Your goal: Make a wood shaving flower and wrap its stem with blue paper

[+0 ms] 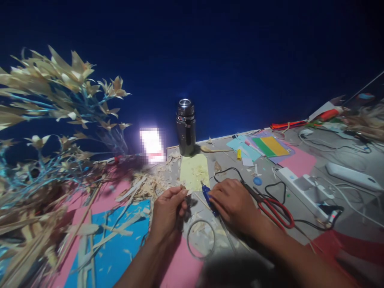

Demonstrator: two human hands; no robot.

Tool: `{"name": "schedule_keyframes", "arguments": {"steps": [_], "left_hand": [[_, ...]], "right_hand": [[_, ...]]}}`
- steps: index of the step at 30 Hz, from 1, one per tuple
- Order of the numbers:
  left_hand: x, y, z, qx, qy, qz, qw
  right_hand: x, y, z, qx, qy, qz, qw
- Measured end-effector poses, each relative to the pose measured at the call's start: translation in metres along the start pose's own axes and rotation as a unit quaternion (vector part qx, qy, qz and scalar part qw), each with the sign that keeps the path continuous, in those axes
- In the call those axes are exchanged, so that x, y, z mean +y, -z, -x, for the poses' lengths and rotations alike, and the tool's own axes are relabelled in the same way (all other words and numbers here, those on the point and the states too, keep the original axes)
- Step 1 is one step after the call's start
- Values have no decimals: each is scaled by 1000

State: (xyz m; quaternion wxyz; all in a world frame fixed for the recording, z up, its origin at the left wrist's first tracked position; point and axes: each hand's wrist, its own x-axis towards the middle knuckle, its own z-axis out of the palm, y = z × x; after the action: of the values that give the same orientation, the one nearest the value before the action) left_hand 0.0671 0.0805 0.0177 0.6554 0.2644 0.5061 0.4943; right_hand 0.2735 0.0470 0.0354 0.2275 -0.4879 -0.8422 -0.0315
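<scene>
My left hand (171,202) is closed in a pinch at the centre, with a small pale piece of dried husk (189,193) at its fingertips. Just to its right, my right hand (232,202) has its fingers closed on a small blue glue gun (206,194), whose metal tip points away from me. A thin rod runs back from the gun's rear end. Beyond both hands lies a pale yellow sheet (195,166) with bits stuck on it. Below them a round ring (188,238) rests among husk scraps.
A dark flask (186,134) stands at the back beside a bright blurred light (152,145). Husk flowers on blue stems (72,80) fill the left. Red-handled scissors (277,212), a power strip (303,192) and cords lie right. Blue card (120,208) carries husk strips.
</scene>
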Motion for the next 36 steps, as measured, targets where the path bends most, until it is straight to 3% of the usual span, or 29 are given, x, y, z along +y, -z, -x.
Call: {"name": "schedule_keyframes", "arguments": {"steps": [2, 6, 9, 12, 14, 16, 18, 20, 25, 30, 36], "left_hand": [[-2, -3, 3, 2, -12, -1, 1000], [-4, -12, 12, 5, -25, 27, 999], [2, -9, 16, 8, -7, 47, 999], [16, 4, 14, 48, -9, 63, 997], [23, 16, 13, 69, -25, 60, 996], [25, 27, 13, 72, -26, 64, 995], [20, 35, 14, 62, -10, 68, 996], [12, 40, 16, 48, 8, 67, 997], [2, 43, 16, 35, 18, 67, 997], [4, 43, 15, 20, 18, 80, 996], [3, 44, 18, 21, 28, 90, 995]], "right_hand": [[-21, 0, -10, 81, 39, 1, 996], [-46, -8, -23, 133, 57, 17, 989], [-36, -6, -24, 170, 49, -24, 984], [-6, 0, -21, 204, -43, -58, 976], [13, -1, -20, 138, -127, -60, 980], [25, -8, -20, 6, -160, -72, 984], [27, -21, -22, -120, -130, -60, 982], [23, -34, -25, -177, -93, -52, 978], [5, -51, -41, -223, 1, 13, 975], [-3, -48, -55, -261, 49, 66, 962], [-1, -24, -46, -174, 12, 45, 984]]}}
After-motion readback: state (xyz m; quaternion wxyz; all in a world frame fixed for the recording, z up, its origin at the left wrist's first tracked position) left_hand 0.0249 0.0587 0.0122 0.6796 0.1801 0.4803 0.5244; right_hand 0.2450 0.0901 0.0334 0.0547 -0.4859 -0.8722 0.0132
